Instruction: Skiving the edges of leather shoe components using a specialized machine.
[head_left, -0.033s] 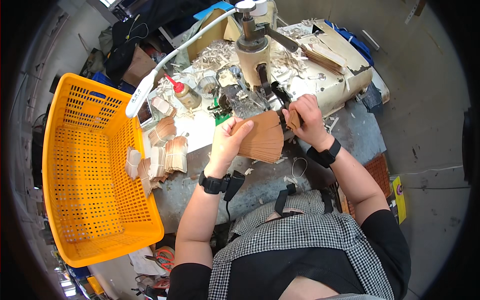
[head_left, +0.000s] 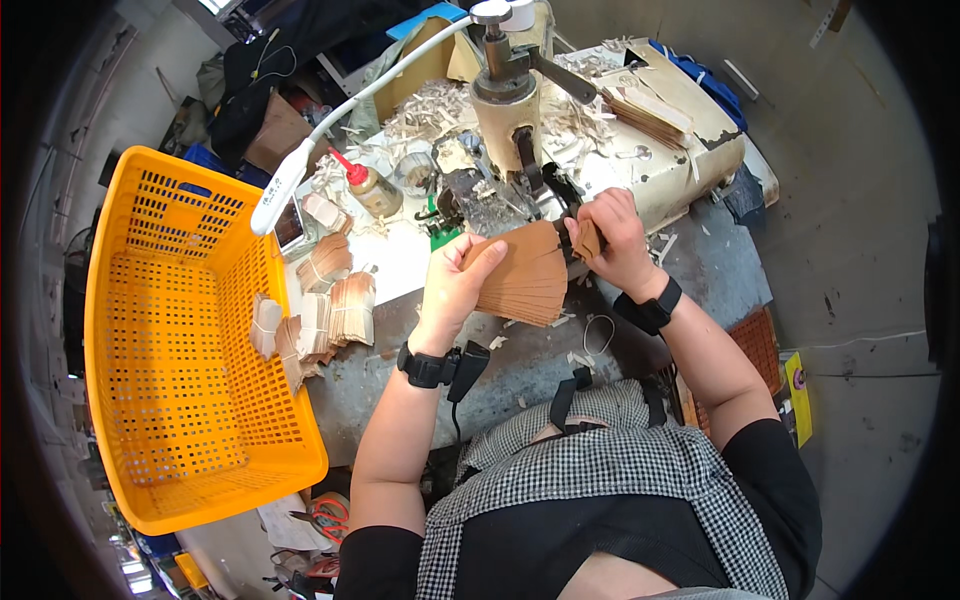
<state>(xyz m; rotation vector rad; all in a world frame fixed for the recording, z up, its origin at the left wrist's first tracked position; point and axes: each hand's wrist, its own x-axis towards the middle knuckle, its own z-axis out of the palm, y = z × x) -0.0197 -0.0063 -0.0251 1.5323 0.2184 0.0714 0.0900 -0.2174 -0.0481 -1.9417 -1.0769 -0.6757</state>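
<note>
My left hand (head_left: 458, 285) grips a fanned stack of brown leather pieces (head_left: 525, 270), thumb on top and fingers beneath. The strips spread toward my body in overlapping layers. My right hand (head_left: 615, 235) is closed on a smaller brown leather piece (head_left: 588, 243), just right of the stack; its fingertips partly hide it. Both hands are in front of a cream-coloured machine (head_left: 508, 120) with a dark side lever and a metal working head (head_left: 548, 203). The stack's far edge lies close to that head; I cannot tell whether they touch.
An orange perforated crate (head_left: 180, 400) stands at left. Banded leather bundles (head_left: 350, 308) lie by its rim. Beyond are a red-tipped bottle (head_left: 375, 188), a white lamp (head_left: 290, 180) and heaped pale shavings (head_left: 435, 108). Another leather stack (head_left: 650, 118) rests on the machine bed. Orange-handled scissors (head_left: 328, 517) are lower left.
</note>
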